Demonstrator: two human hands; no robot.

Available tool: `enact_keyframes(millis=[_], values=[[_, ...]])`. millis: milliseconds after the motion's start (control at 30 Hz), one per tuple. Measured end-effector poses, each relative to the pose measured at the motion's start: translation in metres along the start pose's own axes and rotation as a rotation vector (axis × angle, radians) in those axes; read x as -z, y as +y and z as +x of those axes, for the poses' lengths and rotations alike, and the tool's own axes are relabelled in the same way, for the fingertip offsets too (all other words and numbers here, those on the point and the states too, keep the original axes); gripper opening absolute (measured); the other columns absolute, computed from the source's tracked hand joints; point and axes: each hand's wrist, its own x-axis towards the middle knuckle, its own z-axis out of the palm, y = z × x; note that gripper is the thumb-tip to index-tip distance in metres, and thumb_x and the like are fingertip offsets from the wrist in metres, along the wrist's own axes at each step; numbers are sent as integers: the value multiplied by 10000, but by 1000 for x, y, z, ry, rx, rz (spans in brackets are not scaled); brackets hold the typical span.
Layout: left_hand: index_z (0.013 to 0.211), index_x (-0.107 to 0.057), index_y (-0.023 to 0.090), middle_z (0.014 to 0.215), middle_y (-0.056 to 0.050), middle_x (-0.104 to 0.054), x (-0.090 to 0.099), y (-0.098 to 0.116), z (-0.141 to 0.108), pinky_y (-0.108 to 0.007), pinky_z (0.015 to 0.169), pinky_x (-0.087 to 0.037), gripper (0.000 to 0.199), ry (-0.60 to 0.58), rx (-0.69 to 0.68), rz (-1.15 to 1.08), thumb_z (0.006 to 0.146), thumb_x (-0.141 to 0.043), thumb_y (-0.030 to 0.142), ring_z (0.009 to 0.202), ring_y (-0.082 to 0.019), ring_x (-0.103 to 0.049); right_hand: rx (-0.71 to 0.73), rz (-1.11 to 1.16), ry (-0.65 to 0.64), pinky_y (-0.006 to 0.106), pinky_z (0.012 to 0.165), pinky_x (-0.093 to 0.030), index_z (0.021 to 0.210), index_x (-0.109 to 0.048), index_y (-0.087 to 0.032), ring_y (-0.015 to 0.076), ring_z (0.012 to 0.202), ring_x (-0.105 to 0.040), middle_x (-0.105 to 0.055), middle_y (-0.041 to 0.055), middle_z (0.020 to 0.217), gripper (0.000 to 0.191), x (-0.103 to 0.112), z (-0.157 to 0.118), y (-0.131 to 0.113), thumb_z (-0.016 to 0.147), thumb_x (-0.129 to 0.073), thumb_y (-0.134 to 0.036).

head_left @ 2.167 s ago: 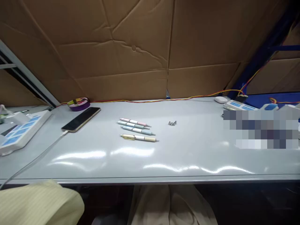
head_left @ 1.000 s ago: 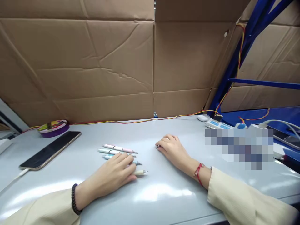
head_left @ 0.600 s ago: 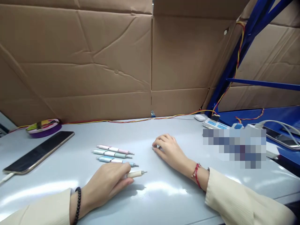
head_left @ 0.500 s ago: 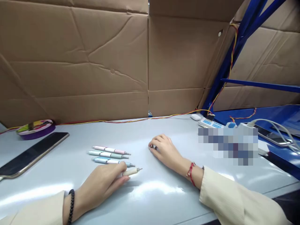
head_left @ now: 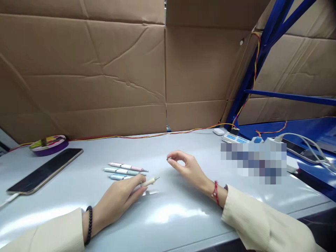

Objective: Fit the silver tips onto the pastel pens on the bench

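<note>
The left hand lies low on the grey desk, its fingertips closed round a cream pen whose point is tipped up off the surface toward the right, likely so the bare end is free to reach. To the right of it, the right hand hovers just above the desk with thumb and forefinger pinching a small dark metal piece, held out toward the pen's point; it is too small to say exactly what it is. Three more pens lie side by side just beyond the left hand, all pointing right: a pink pen farthest, a green pen next, and a blue pen nearest, partly hidden by the fingers. That makes four pens in all. At far left one phone lies flat on a cable, with a purple tape roll behind it.
</note>
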Motion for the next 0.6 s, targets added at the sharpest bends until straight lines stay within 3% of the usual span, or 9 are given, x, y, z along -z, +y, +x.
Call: enact_keyframes(millis=[167,433,600], values=[[918,-465,219,734,23,-589,0,0,0,-204,542,-387,210,26,45,-62,937,-304,352,615,-149,-558,-78,236,-164,283,757,-489,881,-619,-184,151,821,-611,-653,29,866,116,-3,-7,-10,814,-554,-253],[867,-463,209,698,20,-568,-2,2,0,-210,539,-381,206,-8,-14,-67,932,-306,326,599,-146,-542,-19,151,-246,264,741,-487,884,-652,-196,152,816,-624,-685,18,868,116,-12,-10,-13,802,-575,-222],[873,-464,210,704,20,-568,-3,2,0,-215,553,-379,220,-20,20,-62,935,-300,343,608,-152,-542,81,73,-213,245,707,-481,865,-656,-208,139,748,-631,-692,1,822,91,-15,-12,-10,790,-605,-198]])
